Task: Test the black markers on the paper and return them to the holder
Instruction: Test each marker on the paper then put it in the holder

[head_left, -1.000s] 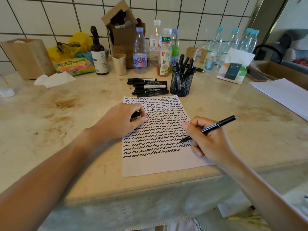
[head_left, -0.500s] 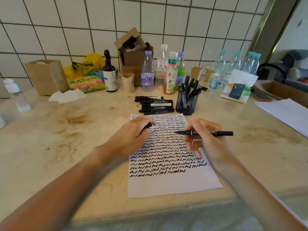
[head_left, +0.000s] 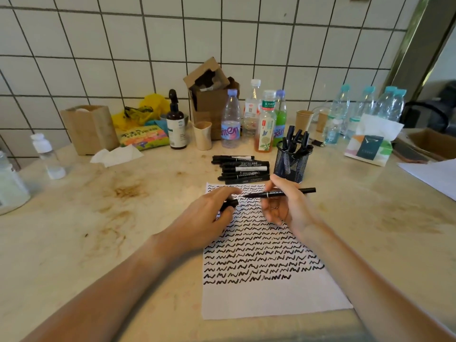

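Note:
A white paper (head_left: 266, 297) covered in rows of black squiggles lies on the counter in front of me. My right hand (head_left: 288, 208) pinches an uncapped black marker (head_left: 293, 192) held level above the paper, tip pointing left. My left hand (head_left: 209, 215) grips the marker's black cap (head_left: 230, 203), its open end a short way from the tip. Behind the paper lies a pile of several black markers (head_left: 241, 169). To its right stands the black mesh holder (head_left: 292, 164) with several markers upright in it.
Bottles (head_left: 230, 119), paper cups (head_left: 202, 135), a brown box (head_left: 212, 95) and a dark pump bottle (head_left: 175, 124) line the tiled wall. A tissue pack (head_left: 370, 144) and a second sheet (head_left: 434, 176) sit at the right. A crumpled tissue (head_left: 116, 155) lies at the left.
My right hand lifted the marker off the paper and turned it level, tip toward the left hand. My left hand rose with the cap. The view tilted up.

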